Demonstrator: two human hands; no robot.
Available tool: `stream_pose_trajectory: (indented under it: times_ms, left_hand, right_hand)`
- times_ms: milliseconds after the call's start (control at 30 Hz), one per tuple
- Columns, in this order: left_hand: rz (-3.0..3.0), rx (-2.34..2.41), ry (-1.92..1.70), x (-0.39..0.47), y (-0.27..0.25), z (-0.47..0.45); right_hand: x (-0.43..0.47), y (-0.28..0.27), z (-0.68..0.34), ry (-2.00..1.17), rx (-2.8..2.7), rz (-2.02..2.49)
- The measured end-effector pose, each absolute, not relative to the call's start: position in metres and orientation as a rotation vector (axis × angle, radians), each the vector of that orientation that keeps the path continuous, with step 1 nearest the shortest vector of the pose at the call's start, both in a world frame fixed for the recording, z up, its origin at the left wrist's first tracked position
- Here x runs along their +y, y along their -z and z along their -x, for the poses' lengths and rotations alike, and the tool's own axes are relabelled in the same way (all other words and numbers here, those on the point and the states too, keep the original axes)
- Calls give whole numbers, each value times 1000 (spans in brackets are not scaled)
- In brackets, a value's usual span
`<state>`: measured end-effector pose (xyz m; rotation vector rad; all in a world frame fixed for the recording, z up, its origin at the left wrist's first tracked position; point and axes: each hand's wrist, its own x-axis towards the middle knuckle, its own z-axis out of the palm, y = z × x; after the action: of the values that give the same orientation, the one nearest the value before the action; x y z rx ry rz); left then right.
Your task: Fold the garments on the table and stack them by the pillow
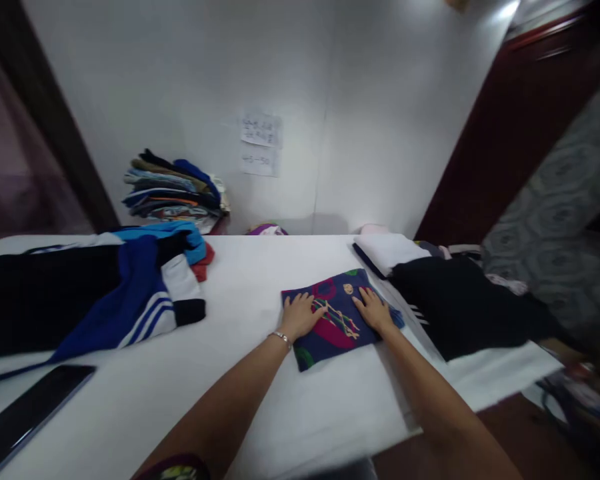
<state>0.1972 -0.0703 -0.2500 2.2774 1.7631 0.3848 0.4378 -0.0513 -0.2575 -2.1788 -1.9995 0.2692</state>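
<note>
A folded navy cloth with red, green and cream patterns (337,333) lies flat on the white table, a little right of the middle. On its left part rests my left hand (299,316), palm down with the fingers spread. My right hand (373,311) lies on the cloth's right side, its fingers stretched out and apart. Neither hand grips the fabric. A bit of blue fabric (396,316) shows past the cloth's right edge, beside my right wrist; whether it belongs to the same piece I cannot tell.
Loose clothes, among them a blue garment with white stripes (135,293), spread over the table's left side. A dark phone-like slab (35,413) lies front left. Folded black clothing (460,300) and a white piece (387,252) lie right. A clothes stack (175,187) stands behind.
</note>
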Motion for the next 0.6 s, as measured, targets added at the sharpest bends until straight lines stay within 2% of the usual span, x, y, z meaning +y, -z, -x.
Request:
stream_pose_trajectory:
  times_ms: [167,267,367,467,600]
  left_hand:
    - [-2317,1766,-382,-65,250,-198]
    - [-2252,1743,-438,-65,250,-193]
    - [-2148,1799,-646,-69,255,-180]
    - [-1930,1874,-888,-76,261,-165]
    - [-1474,1708,-1073,-85,261,-155]
  right_hand:
    - [-57,248,-441,-431,-1930,2100]
    - [-70,240,-448,-380,-1899,2017]
    - [-98,249,-458,-283,-1761,1863]
    - [-134,273,-468,-367,-1448,1648]
    - [-172,294,-466,-721,-795,1356]
